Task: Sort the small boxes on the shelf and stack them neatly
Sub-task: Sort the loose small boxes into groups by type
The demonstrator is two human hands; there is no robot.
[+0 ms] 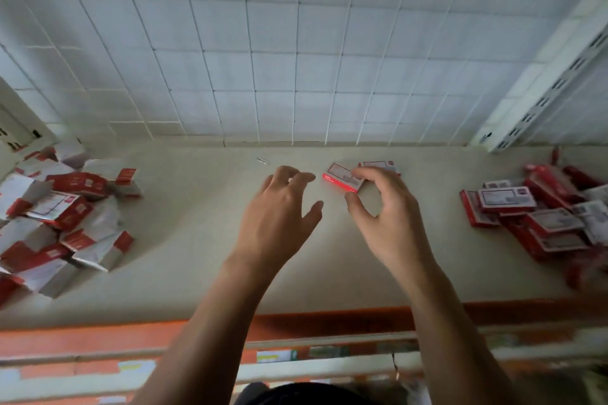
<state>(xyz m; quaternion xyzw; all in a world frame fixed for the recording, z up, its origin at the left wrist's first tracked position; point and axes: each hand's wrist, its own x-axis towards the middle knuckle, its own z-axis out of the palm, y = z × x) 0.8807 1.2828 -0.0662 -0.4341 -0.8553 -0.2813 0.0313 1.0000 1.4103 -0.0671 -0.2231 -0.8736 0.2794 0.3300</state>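
Small box (pixel 342 178): red and white, pinched between thumb and fingertips of right hand (pixel 381 207), over the rear centre of the shelf (pixel 197 240). Long axis set roughly 10-to-4 o'clock, red edge toward the near side. Second box (pixel 380 165) just beyond at 1 o'clock, flat on the shelf (contact between the two not discernible). Left hand (pixel 283 204) spread wide, holding nothing, near the held box at its 9 o'clock. Loose heap (pixel 65 217) well out at 9 o'clock; red pile (pixel 543 217) well out at 3 o'clock. Probable next move: turn long axis to match second box, then lower on top, right hand being nearer.
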